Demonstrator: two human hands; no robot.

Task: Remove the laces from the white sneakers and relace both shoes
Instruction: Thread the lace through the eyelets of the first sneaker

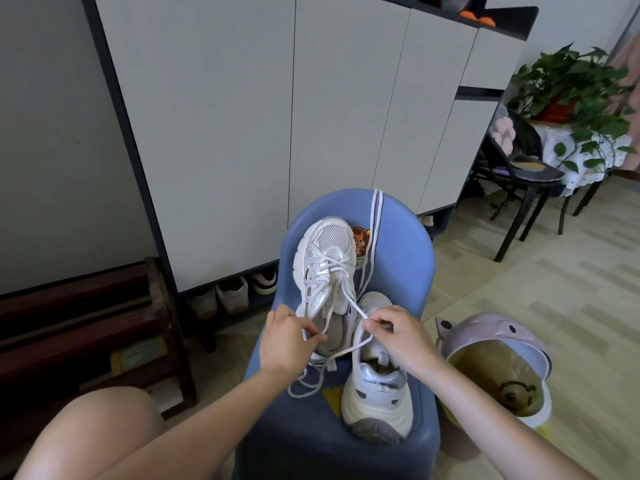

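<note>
Head view: two white sneakers sit on the seat of a small blue plastic chair (398,258). The left sneaker (325,268) leans toe-up against the chair's back edge and carries a lace (341,282) crossed through its eyelets; the right sneaker (375,372) lies toward the seat's front right corner, heel nearest the camera, with no lace visible in it. A spare lace (373,233) hangs doubled over the top edge of the chair back.

The left hand (287,337) pinches one free end of the threaded lace, and the right hand (398,334) pinches the other end between thumb and fingertips, both just above the sneaker's opening. Slack lace loops onto the seat below the hands.

The step looks like work at the upper eyelets of the left sneaker; whether unlacing or relacing, I cannot tell. The next move calls for steady tension on both ends.

A round pastel basin (498,372) stands on the floor just right of the chair, holding murky water.
</note>
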